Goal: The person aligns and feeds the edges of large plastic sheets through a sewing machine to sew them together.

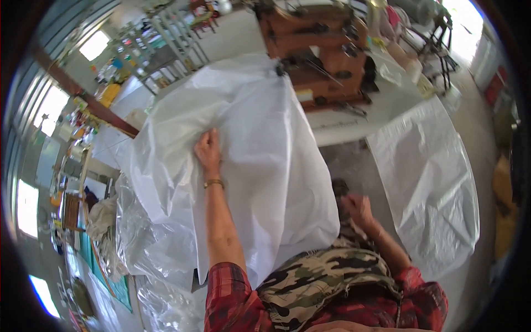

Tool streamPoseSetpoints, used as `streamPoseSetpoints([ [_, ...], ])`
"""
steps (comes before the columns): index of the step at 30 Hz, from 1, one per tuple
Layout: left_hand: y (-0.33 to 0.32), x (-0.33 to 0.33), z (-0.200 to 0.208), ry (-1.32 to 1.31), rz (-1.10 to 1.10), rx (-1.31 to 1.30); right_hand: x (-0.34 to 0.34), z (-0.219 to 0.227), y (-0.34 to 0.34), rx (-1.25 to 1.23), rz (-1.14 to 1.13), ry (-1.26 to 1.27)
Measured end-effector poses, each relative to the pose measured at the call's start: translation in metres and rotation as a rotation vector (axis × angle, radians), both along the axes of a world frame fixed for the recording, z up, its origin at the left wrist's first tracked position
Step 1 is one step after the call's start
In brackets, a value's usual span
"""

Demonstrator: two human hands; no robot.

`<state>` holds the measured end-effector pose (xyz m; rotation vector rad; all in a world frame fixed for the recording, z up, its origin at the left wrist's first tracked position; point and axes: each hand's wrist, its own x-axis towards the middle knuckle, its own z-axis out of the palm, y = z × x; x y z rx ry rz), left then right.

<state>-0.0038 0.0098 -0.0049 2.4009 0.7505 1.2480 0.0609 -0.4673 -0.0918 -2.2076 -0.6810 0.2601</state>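
While clear film (146, 238) is bunching at the left, the sheet (249, 105) is lying over the surface (387, 113) and hanging toward the lap (310, 276), seeming light, limp and rather slippery. It is probably going to be creasing or sliding under a push, so a flat palm at its middle and a pinch near its right edge are looking like the best holds; tearing is seeming unlikely. The left hand (208, 152) is resting on it with curled fingers, though whether they are pinching a fold I cannot tell. The sheet is showing white and faintly glossy, wrinkling more on its left, its far corner meeting the brown machine (315, 55). Farther right, the blurred right hand (358, 213) is curling near the lap, its grip being unclear, and another sheet (426, 182) is draping, creased
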Motion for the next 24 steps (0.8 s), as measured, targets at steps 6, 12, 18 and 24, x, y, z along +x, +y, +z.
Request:
streamPoseSetpoints([
  [6,0.001,0.001,0.000,0.033,-0.045,-0.096,0.002,0.121,0.024,0.529,0.141,0.168],
  [12,-0.045,-0.008,0.038,-0.052,-0.185,-0.138,-0.029,0.130,0.078,0.329,0.408,0.174],
  [18,-0.196,-0.075,0.072,0.425,-0.671,-0.172,-0.078,0.129,0.084,-0.050,0.623,-0.471],
  [24,-0.247,-0.103,0.063,0.601,-0.462,-0.046,-0.075,0.115,0.086,-0.048,0.949,-0.416],
])
